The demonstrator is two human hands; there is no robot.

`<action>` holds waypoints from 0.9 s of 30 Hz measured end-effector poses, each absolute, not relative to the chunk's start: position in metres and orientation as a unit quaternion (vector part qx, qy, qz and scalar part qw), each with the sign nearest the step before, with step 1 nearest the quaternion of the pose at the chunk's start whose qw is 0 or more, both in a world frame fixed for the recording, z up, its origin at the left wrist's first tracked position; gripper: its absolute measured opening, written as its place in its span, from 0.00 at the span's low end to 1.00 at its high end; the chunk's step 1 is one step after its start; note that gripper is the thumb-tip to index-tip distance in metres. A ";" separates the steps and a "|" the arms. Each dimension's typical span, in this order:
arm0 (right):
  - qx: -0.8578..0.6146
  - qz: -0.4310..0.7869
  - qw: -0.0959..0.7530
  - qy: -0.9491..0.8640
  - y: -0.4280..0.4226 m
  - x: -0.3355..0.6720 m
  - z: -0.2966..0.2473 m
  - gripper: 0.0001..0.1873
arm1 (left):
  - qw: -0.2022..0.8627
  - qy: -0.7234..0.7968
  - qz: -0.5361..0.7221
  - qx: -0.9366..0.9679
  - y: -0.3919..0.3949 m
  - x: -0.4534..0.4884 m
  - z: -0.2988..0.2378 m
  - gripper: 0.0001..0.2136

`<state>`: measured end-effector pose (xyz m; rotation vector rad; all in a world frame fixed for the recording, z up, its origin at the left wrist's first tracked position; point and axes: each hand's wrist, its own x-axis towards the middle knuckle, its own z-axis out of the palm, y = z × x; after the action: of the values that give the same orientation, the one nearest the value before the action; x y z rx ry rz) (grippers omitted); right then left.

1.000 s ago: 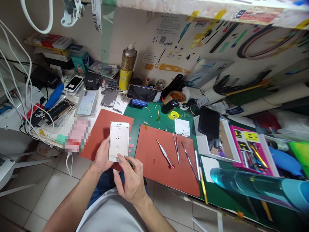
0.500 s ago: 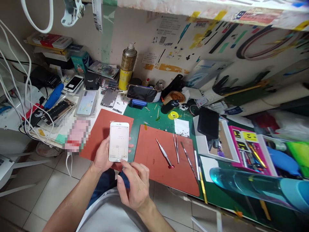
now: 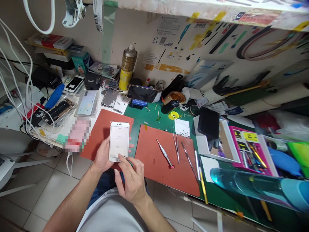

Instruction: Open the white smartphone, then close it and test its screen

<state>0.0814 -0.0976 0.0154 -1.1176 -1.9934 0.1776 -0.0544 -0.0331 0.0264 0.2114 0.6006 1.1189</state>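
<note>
A white smartphone (image 3: 119, 140) with its screen lit, showing what looks like a keypad, rests in my left hand (image 3: 103, 154). The fingers of that hand wrap round its back, and their tips show at the right edge. My right hand (image 3: 132, 177) is at the phone's lower edge, its index finger stretched onto the bottom of the screen. The other fingers are loosely bent and apart, holding nothing. Below the phone is a brown-red mat (image 3: 96, 135). On a second mat (image 3: 151, 170) to the right lie a screwdriver (image 3: 164, 153), tweezers (image 3: 176, 147) and a thin metal pick (image 3: 188, 159).
A spray can (image 3: 127, 67) stands at the back, beside a phone (image 3: 142, 93) propped on a blue stand. Opened phone parts (image 3: 59, 111) and cables lie at left. A white box (image 3: 217, 151), a pink tool tray (image 3: 248, 148) and a blue bottle (image 3: 248, 183) are at right.
My right hand has shifted slightly left, its index finger moving from the phone's lower right onto the bottom of the screen. The left hand and phone stay nearly still.
</note>
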 end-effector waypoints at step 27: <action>-0.433 0.060 0.445 -0.782 -0.098 0.081 0.018 0.14 | 0.799 0.281 0.520 0.106 -0.033 -0.055 0.025 0.25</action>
<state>0.0811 -0.0985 0.0176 -1.0734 -1.9370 0.1475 -0.0554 -0.0327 0.0251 0.2267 0.6026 1.1166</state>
